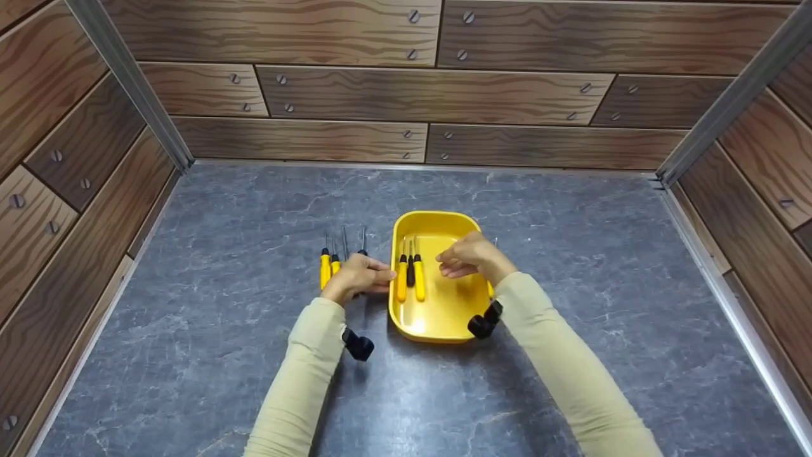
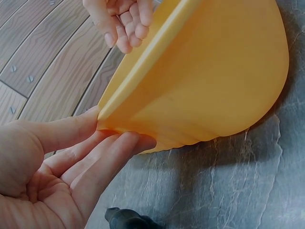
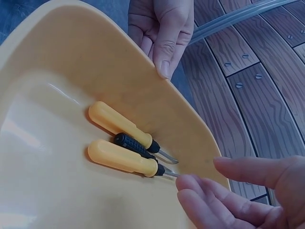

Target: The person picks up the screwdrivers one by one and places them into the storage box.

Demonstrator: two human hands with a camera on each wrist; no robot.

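A yellow tray [image 1: 444, 324] holds two yellow-handled screwdrivers [image 1: 419, 279] and a black-handled one [image 1: 410, 271] between them, along its left side. The left hand [image 1: 360, 277] pinches the tray's left rim; in the left wrist view the thumb of that hand [image 2: 62, 167] lies on the rim and its fingers are against the outer wall. Over the tray's right part hovers the right hand [image 1: 472, 257], its fingers loosely bent and holding nothing. The right wrist view shows that hand [image 3: 248, 195] near the screwdriver tips, with thumb and fingers apart.
Several more screwdrivers [image 1: 325, 270] lie on the grey marbled surface [image 1: 254, 209] left of the tray, partly behind the left hand. Another, mostly hidden by the right hand, lies along the tray's right side. Wood-patterned walls [image 1: 355, 95] enclose the surface at the back and sides.
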